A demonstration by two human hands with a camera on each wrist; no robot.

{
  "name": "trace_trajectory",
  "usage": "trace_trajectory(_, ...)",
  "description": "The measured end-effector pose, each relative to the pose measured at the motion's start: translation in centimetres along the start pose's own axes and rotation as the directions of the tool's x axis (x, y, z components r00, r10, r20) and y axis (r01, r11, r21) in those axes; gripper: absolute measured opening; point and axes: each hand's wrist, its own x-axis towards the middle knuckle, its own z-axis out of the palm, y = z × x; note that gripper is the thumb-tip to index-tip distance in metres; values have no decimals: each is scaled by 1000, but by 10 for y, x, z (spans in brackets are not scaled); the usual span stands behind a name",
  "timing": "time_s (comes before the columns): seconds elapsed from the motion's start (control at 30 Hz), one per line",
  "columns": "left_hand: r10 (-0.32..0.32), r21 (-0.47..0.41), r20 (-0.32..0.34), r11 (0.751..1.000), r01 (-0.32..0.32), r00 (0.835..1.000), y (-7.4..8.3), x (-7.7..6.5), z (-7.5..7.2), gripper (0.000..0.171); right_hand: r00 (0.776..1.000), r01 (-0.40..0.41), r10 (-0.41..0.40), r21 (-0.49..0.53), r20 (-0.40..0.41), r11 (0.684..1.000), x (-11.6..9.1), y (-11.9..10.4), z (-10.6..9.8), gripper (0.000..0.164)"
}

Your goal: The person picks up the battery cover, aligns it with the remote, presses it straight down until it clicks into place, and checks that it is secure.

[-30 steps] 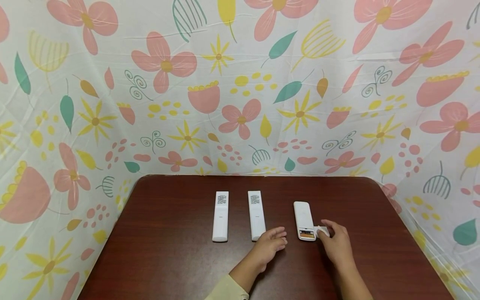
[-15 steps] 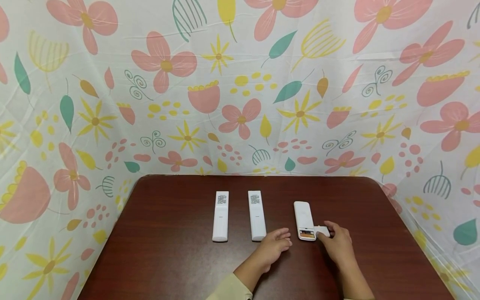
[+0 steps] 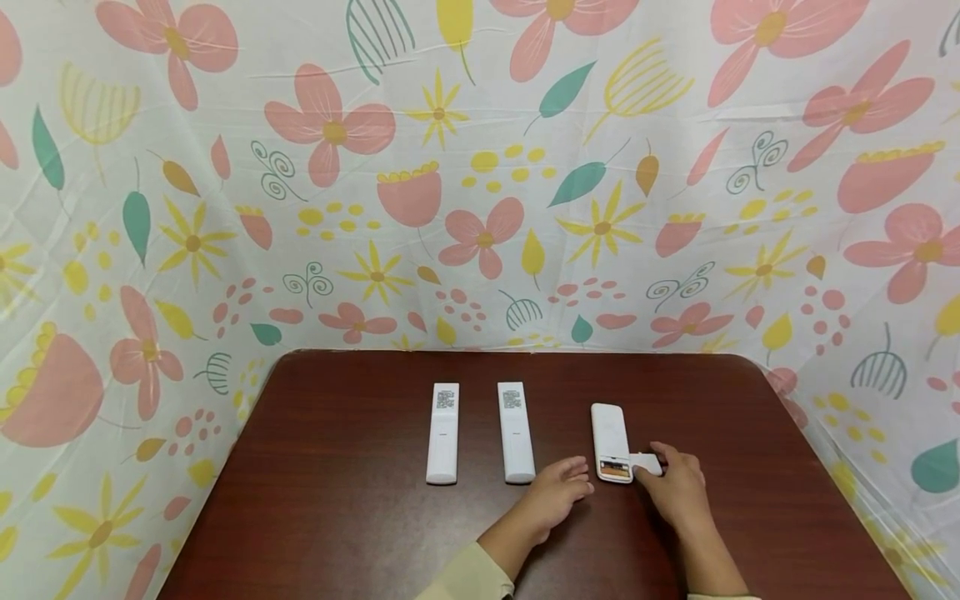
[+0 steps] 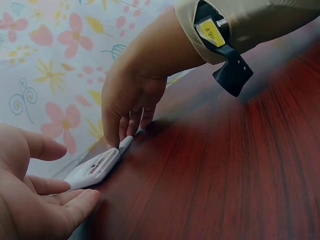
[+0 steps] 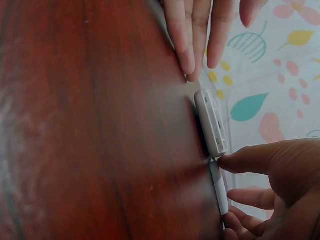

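A white remote control (image 3: 611,437) lies back up on the table, its battery bay uncovered at the near end with orange-and-dark batteries (image 3: 616,470) showing. Right beside that end is its small white battery cover (image 3: 645,463). My right hand (image 3: 678,492) pinches this cover between thumb and fingers, low at the table. In the right wrist view the thumb reaches the seam between the cover (image 5: 220,187) and the remote. My left hand (image 3: 555,500) hovers left of the remote's near end, fingers loosely extended and holding nothing.
Two more white remotes lie to the left, a middle one (image 3: 516,433) just beyond my left hand and another (image 3: 442,433) further left. Both show printed labels on top. A flowered cloth (image 3: 480,167) hangs behind the dark red wooden table (image 3: 337,517).
My left hand has shifted slightly right, closer to the open remote. The battery cover, tilted at first in my right hand, now lies flatter next to the remote.
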Motion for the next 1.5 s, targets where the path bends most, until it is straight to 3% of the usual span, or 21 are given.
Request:
trace_trajectory(0.27,9,59,-21,998,-7,1000,0,6,7,52,1000,21,-21,-34,-18,999,1,-1,-1,64)
trace_trajectory(0.73,3,51,-47,999,0,999,3,10,13,51,998,2,-3,-17,-60,1000,4,-1,0,65)
trace_trajectory(0.97,-8,-7,-43,1000,8,999,0,15,9,47,998,24,-25,-26,-60,999,5,0,0,63)
trace_trajectory(1.5,-3,-85,-117,996,-7,993,-2,15,12,42,999,12,-12,-17,-33,1000,3,-4,-3,60)
